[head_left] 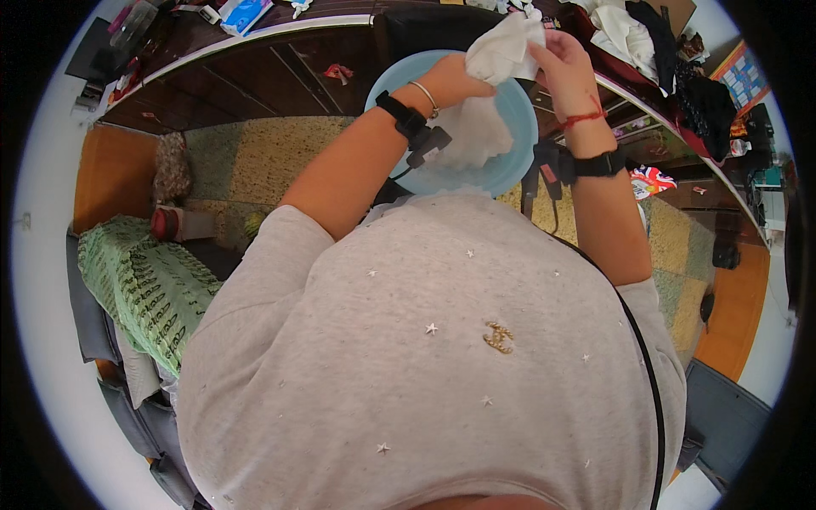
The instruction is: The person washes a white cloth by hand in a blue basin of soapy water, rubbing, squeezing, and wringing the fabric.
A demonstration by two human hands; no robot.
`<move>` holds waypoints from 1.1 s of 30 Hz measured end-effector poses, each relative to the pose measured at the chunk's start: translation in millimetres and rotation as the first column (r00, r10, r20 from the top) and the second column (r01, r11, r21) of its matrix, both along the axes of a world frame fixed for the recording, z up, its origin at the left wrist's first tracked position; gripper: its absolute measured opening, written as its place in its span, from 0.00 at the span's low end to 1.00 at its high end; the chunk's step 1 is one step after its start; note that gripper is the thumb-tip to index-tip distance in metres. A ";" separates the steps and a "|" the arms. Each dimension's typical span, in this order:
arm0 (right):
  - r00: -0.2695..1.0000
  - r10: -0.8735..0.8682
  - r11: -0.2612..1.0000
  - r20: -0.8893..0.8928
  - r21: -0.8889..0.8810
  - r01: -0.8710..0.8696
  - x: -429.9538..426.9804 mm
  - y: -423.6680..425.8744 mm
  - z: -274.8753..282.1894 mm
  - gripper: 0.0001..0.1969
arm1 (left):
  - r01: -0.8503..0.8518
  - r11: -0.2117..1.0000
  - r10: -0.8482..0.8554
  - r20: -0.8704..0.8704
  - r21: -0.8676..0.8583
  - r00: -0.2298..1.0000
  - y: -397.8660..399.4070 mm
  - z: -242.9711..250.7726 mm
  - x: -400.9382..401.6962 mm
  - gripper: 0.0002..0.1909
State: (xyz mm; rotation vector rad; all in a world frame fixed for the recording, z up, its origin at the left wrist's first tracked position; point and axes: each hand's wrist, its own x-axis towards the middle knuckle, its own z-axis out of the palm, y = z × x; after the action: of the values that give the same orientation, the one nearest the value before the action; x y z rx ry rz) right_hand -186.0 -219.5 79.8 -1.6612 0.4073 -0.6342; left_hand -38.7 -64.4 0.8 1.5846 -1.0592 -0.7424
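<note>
Over the far side of a light-blue plastic basin (524,131), a bunched white cloth (503,51) is held up between my two hands. My left hand (458,80) grips its lower left part. On its right edge are the fingers and thumb of my right hand (564,64), pinching the fabric. Inside the basin, more white cloth (478,137) lies in what looks like water. The basin stands close in front of my body, and my left forearm and wrist device hide part of its left side.
Beyond the basin runs a long dark cabinet (268,83) with things along its top, including a blue-and-white packet (244,14) and piled clothes (625,38). A green patterned cloth (140,287) covers a seat at left. A black cable (644,357) hangs along my right side.
</note>
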 end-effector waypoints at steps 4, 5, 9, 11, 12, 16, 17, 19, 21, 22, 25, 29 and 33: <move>0.992 -0.129 0.491 0.010 -0.868 0.073 -30.4 18.9 -9.2 0.40 | 0.020 0.992 0.011 -0.242 0.122 0.970 11.5 -13.1 7.2 0.24; 0.996 -0.080 0.243 0.032 -0.969 0.051 -32.9 28.9 -15.6 0.42 | 0.021 0.992 0.010 -0.244 0.124 0.970 11.6 -12.6 7.4 0.24; 0.999 0.044 0.027 0.007 -1.000 0.006 -33.6 47.9 -49.9 0.38 | 0.300 0.891 -0.321 0.006 0.341 0.947 17.7 32.3 -18.4 0.28; 0.995 0.096 0.001 -0.003 -1.000 -0.003 -23.1 32.6 -54.3 0.35 | 0.355 0.853 -0.429 0.126 0.383 0.894 16.4 39.8 -29.8 0.29; 0.988 0.157 -0.027 -0.013 -1.000 -0.009 -16.9 27.2 -56.5 0.31 | 0.354 0.844 -0.445 0.156 0.404 0.882 14.9 35.0 -32.4 0.29; 0.970 0.165 0.113 -0.178 -0.974 -0.198 -9.5 21.6 -89.6 0.25 | 0.302 0.834 -0.446 0.242 0.462 0.862 11.8 -0.4 -31.7 0.24; 0.944 0.097 0.199 -0.317 -0.923 -0.330 -9.1 24.2 -100.2 0.24 | 0.241 0.806 -0.458 0.312 0.541 0.832 9.7 -8.5 -29.8 0.22; 0.887 0.054 0.286 -0.458 -0.844 -0.454 -5.3 35.3 -107.4 0.23 | 0.170 0.765 -0.499 0.405 0.621 0.767 3.7 -28.1 -28.2 0.21; 0.719 -0.095 0.459 -0.689 -0.671 -0.583 1.8 51.5 -110.0 0.22 | 0.088 0.722 -0.545 0.485 0.687 0.684 4.9 -43.2 -30.3 0.19; 0.720 -0.101 0.507 -0.687 -0.658 -0.557 5.6 54.5 -117.8 0.17 | 0.001 0.741 -0.471 0.519 0.672 0.713 7.3 -49.0 -31.7 0.18; 0.621 -0.055 0.563 -0.782 -0.538 -0.627 13.9 55.9 -131.4 0.15 | -0.134 0.746 -0.390 0.591 0.652 0.706 10.8 -50.0 -40.9 0.18; 0.509 0.014 0.688 -0.860 -0.362 -0.630 24.2 33.1 -170.4 0.16 | -0.154 0.744 -0.437 0.648 0.650 0.625 8.9 -44.1 -45.8 0.20; 0.520 0.061 0.643 -0.852 -0.365 -0.673 28.3 28.4 -149.8 0.20 | -0.161 0.775 -0.346 0.624 0.611 0.701 14.8 -48.8 -37.1 0.20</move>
State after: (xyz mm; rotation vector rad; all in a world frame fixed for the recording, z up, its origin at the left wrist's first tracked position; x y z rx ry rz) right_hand -157.6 -191.1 -70.0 -2.6276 0.3932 0.4720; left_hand -75.8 -49.5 -48.0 2.5571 -1.5677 -0.5740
